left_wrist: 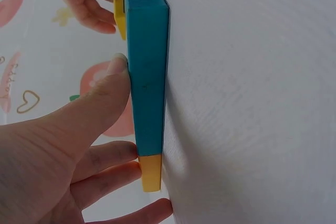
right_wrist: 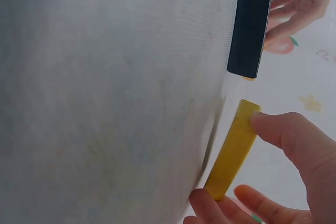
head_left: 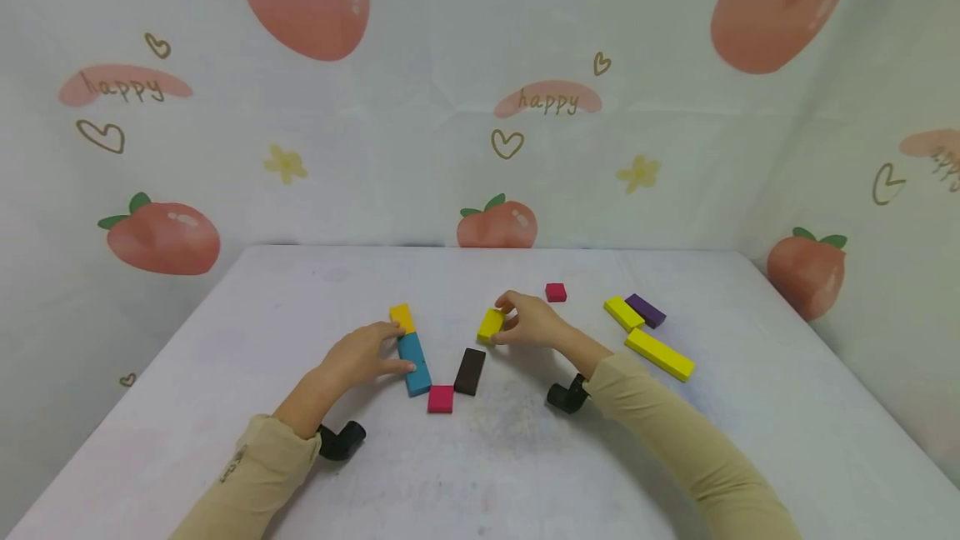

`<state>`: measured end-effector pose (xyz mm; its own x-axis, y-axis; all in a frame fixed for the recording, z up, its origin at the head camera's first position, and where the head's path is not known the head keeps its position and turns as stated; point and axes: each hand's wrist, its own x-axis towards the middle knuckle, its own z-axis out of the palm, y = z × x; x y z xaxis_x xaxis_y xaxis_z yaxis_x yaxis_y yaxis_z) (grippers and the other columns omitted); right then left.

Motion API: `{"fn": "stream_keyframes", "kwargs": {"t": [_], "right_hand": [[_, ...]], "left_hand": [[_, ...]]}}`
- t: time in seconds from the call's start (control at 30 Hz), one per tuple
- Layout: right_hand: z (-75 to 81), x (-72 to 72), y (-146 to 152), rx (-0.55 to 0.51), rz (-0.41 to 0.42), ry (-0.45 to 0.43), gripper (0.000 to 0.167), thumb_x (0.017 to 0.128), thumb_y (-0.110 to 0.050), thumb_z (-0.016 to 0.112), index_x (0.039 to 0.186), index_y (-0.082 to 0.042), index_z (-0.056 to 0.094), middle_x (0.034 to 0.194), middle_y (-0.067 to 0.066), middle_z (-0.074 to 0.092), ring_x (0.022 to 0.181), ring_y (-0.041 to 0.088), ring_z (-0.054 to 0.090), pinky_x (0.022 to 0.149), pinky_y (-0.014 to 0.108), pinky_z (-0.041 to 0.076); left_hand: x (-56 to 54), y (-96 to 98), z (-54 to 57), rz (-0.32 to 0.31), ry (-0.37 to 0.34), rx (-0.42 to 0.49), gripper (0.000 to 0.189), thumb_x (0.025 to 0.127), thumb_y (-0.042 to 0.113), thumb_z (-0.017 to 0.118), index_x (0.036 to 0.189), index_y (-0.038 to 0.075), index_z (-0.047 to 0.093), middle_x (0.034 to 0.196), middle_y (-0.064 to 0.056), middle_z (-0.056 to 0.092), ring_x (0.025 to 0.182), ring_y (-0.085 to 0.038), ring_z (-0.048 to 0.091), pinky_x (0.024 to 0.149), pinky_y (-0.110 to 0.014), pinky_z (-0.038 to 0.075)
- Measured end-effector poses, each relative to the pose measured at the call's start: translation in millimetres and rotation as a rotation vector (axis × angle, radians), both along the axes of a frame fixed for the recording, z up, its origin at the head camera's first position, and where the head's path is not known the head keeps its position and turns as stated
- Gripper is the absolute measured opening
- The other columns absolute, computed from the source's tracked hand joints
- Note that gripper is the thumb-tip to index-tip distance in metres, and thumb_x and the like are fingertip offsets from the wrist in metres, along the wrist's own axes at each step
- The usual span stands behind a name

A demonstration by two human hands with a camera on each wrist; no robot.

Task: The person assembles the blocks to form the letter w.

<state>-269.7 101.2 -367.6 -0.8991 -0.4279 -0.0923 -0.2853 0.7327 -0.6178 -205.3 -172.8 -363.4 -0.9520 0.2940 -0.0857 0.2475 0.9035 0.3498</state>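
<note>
My left hand (head_left: pixel 360 357) rests at a line of two blocks, its thumb against the blue block (head_left: pixel 415 365) and fingertips by the orange block (head_left: pixel 402 317); its fingers are mostly straight. The orange block touches the blue one's far end. A red block (head_left: pixel 440 399) sits by the blue block's near end, and beside it a dark, nearly black block (head_left: pixel 470 372) slants away. My right hand (head_left: pixel 534 323) pinches a short yellow block (right_wrist: pixel 232 150) by its two ends, thumb at the near one. In the right wrist view this block looks tilted, beyond the dark block (right_wrist: pixel 250 24).
Farther back lies a small red block (head_left: pixel 556 292). To the right are another short yellow block (head_left: pixel 624 313), a purple block (head_left: pixel 646 311) and a long yellow block (head_left: pixel 660 354). A patterned cloth (head_left: pixel 420 173) hangs behind the white table (head_left: pixel 480 473).
</note>
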Motion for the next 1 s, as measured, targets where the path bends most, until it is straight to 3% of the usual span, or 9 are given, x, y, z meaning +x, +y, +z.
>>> {"fn": "stream_keyframes", "kwargs": {"t": [1.0], "right_hand": [[1.9,0.3,-4.2,0.033,0.011,0.019,0.052,0.078,-0.024,0.075,0.121,-0.006,0.052,0.121,0.014,0.06,0.092,0.021,0.064,0.089,0.033,0.054]], "left_hand": [[1.0,-0.6,0.9,0.014,-0.021,0.011,0.064,0.08,0.035,0.072,0.131,0.002,0.052,0.136,-0.021,0.05,0.128,-0.04,0.044,0.105,-0.053,0.04]]}}
